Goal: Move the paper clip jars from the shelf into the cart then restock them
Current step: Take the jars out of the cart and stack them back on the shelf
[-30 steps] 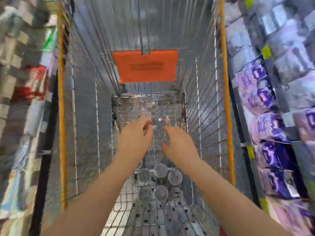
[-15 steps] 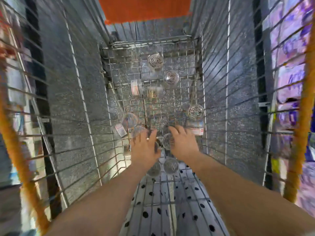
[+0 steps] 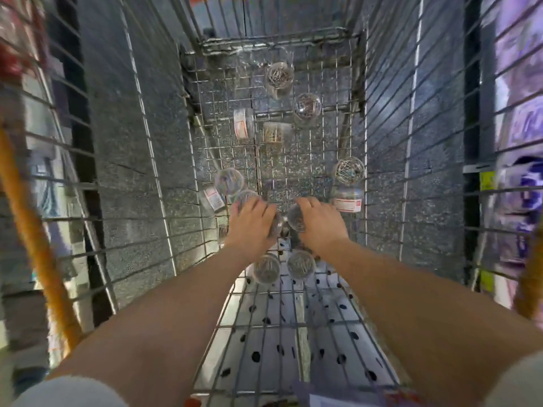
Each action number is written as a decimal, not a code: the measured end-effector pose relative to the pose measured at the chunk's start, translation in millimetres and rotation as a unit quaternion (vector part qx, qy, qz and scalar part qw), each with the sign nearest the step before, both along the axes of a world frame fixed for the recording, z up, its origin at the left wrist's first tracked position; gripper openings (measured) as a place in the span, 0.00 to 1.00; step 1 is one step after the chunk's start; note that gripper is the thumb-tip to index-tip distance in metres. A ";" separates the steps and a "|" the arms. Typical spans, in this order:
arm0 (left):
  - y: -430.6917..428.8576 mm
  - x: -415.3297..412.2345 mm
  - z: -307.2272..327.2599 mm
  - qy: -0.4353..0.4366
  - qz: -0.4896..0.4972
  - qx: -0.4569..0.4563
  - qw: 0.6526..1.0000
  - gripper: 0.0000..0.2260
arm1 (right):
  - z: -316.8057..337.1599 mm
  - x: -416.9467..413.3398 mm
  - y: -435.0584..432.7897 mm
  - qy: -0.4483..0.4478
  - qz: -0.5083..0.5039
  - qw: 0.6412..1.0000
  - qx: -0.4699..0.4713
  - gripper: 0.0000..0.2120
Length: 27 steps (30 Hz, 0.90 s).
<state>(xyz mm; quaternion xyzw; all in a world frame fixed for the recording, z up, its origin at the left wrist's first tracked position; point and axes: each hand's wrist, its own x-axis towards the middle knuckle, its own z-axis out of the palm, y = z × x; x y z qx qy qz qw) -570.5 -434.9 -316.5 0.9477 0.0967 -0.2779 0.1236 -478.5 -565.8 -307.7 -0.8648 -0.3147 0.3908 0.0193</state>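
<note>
Down in the cart, both hands grip jars.

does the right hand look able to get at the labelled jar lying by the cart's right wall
Probably yes: the labelled jar lies just beside the right hand with nothing between them, though that hand seems to hold a second jar and may need to release it first.

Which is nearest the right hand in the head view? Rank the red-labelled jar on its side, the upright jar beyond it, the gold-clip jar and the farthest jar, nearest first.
From the right hand:
1. Red-labelled jar, just right of it, by the cart wall.
2. Upright jar, beyond that, same wall.
3. Gold-clip jar, mid-floor, lying down.
4. Farthest jar, far end.
</note>
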 end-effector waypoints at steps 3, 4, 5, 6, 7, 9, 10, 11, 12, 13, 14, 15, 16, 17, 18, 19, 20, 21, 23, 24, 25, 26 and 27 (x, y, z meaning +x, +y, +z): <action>5.2 21.7 32.1 -0.019 0.026 -0.082 0.996 0.27 | 28.7 13.7 5.4 -0.012 -0.026 0.999 0.014 0.29; 8.0 28.9 46.2 -0.025 0.051 -0.118 0.991 0.28 | 41.0 18.2 7.4 -0.019 -0.041 0.999 0.031 0.26; 11.4 35.3 60.7 -0.032 0.080 -0.141 0.986 0.29 | 54.6 22.3 9.8 -0.025 -0.052 0.997 0.048 0.23; 15.2 39.8 75.9 -0.040 0.112 -0.153 0.981 0.28 | 70.5 26.9 12.6 -0.034 -0.057 0.996 0.063 0.21; 18.3 42.9 91.0 -0.045 0.147 -0.158 0.975 0.28 | 86.5 31.4 14.4 -0.038 -0.061 0.994 0.077 0.19; 21.8 45.2 121.1 -0.064 0.197 -0.152 0.966 0.29 | 121.6 39.0 17.0 -0.023 -0.078 0.991 0.106 0.16; 22.8 45.9 137.1 -0.083 0.210 -0.144 0.963 0.28 | 139.9 41.9 17.6 -0.018 -0.082 0.988 0.126 0.15; 23.7 46.4 152.8 -0.106 0.223 -0.142 0.959 0.27 | 157.4 44.4 17.1 -0.015 -0.082 0.986 0.142 0.15; 23.7 47.0 170.2 -0.128 0.236 -0.144 0.952 0.25 | 176.1 46.0 16.2 -0.015 -0.081 0.984 0.157 0.17; 23.0 48.1 188.3 -0.148 0.250 -0.150 0.945 0.24 | 193.8 47.7 15.1 -0.017 -0.082 0.982 0.167 0.19; 22.2 49.3 205.1 -0.167 0.263 -0.156 0.937 0.24 | 211.8 49.4 13.1 -0.021 -0.084 0.980 0.181 0.21; 21.1 50.8 222.6 -0.188 0.275 -0.159 0.929 0.25 | 229.5 51.8 11.4 -0.022 -0.085 0.977 0.196 0.21; 19.5 52.0 239.6 -0.211 0.285 -0.158 0.922 0.26 | 246.6 54.3 10.0 -0.025 -0.080 0.974 0.212 0.21; 17.4 52.6 258.0 -0.235 0.291 -0.156 0.914 0.26 | 264.2 56.3 8.4 -0.028 -0.073 0.972 0.222 0.22; 15.0 52.4 274.9 -0.264 0.296 -0.156 0.904 0.26 | 281.7 58.2 6.6 -0.035 -0.065 0.969 0.236 0.24; 12.9 52.2 290.3 -0.294 0.302 -0.157 0.893 0.26 | 298.1 60.7 4.9 -0.042 -0.057 0.964 0.255 0.25; 10.2 51.3 306.0 -0.322 0.309 -0.160 0.881 0.26 | 313.9 62.5 3.1 -0.050 -0.049 0.958 0.279 0.27; 7.1 49.3 321.8 -0.344 0.317 -0.163 0.868 0.26 | 328.8 63.8 2.1 -0.055 -0.040 0.952 0.300 0.28; 2.6 43.7 351.2 -0.381 0.339 -0.170 0.843 0.25 | 357.9 63.9 0.7 -0.064 -0.019 0.939 0.338 0.27; 1.3 40.1 365.0 -0.398 0.349 -0.170 0.831 0.24 | 371.0 62.8 0.7 -0.066 -0.013 0.931 0.360 0.24; 0.0 35.4 379.9 -0.414 0.354 -0.170 0.821 0.23 | 384.3 61.0 1.1 -0.069 -0.010 0.920 0.386 0.20; -0.6 30.1 394.2 -0.430 0.357 -0.172 0.811 0.23 | 397.2 58.2 2.1 -0.067 -0.010 0.911 0.407 0.19; -1.4 24.0 409.0 -0.442 0.358 -0.175 0.803 0.23 | 409.7 54.6 3.0 -0.060 -0.007 0.903 0.426 0.19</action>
